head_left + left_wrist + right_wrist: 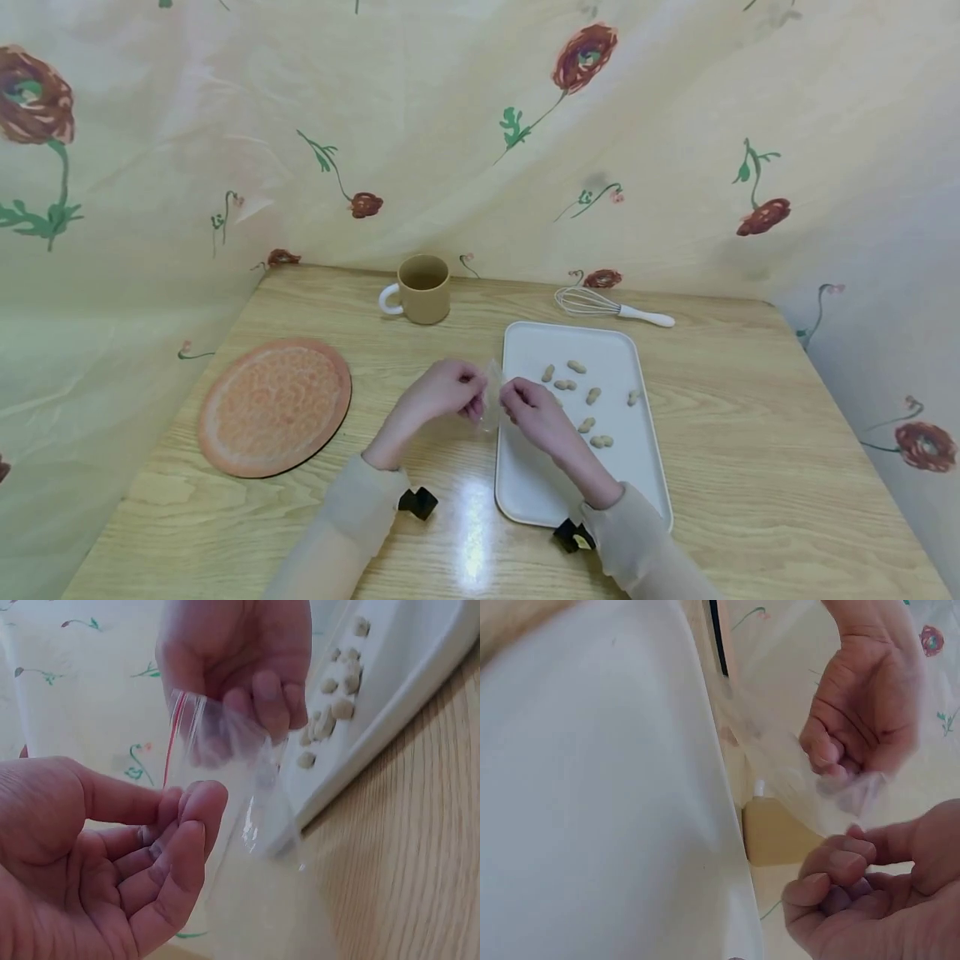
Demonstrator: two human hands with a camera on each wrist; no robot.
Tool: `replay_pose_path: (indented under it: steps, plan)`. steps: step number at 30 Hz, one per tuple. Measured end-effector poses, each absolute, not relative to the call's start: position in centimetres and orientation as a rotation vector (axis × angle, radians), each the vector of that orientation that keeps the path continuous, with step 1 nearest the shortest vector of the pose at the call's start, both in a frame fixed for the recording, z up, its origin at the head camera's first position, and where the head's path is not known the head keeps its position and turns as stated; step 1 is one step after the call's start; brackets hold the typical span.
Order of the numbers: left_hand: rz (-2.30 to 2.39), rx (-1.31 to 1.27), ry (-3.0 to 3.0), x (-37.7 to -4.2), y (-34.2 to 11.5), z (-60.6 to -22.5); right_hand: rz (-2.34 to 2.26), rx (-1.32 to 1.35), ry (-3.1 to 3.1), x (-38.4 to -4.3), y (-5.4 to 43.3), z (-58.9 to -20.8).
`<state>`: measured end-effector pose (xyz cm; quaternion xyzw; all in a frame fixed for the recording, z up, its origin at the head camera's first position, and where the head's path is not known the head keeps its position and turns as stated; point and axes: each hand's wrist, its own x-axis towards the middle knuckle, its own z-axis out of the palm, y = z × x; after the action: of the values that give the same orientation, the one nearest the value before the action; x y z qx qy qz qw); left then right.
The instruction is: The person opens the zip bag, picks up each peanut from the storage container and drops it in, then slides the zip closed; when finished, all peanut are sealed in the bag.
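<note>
A clear zip bag (259,825) with a red line along its top edge hangs between the two hands, just left of the white tray (536,496). My left hand (450,390) pinches one side of the bag's top between thumb and fingers. On the other side, my right hand (536,412) pinches the top edge, its forearm reaching over the tray. Several unshelled peanuts (587,425) lie scattered on the tray. In the right wrist view the bag (780,761) looks blurred and see-through. Whether its mouth is parted I cannot tell.
A tan mug (425,292) with a white handle stands at the back. Behind the tray lies a whisk (615,308) with a white grip. A round orange patterned mat (273,408) is on the left of the wooden table (757,433). Flowered cloth hangs around.
</note>
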<state>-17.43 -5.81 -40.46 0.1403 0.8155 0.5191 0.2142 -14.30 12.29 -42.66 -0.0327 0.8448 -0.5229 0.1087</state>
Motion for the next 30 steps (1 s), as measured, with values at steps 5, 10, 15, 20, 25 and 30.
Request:
replay_pose_path:
  steps: [5,10,15,20,25,30]
  plan:
    - [1.357,0.382,2.309,-17.4,-6.7,-40.1,-1.436,-0.152,2.531,-14.2,12.5,-42.7]
    - [1.237,0.335,2.39,-17.3,-7.2,-39.7,-1.374,-0.178,2.575,-14.0,12.5,-42.7]
    - [1.16,0.341,2.444,-17.3,-7.6,-39.4,-1.293,-0.18,2.602,-13.9,12.4,-42.7]
    - [1.136,0.351,2.456,-17.3,-8.0,-39.3,-1.264,-0.193,2.626,-13.9,12.4,-42.9]
    - [1.104,0.319,2.465,-17.2,-8.3,-39.0,-1.257,-0.194,2.649,-14.0,12.5,-42.8]
    - [1.049,0.279,2.468,-17.1,-8.5,-38.6,-1.239,-0.217,2.659,-13.9,12.5,-42.8]
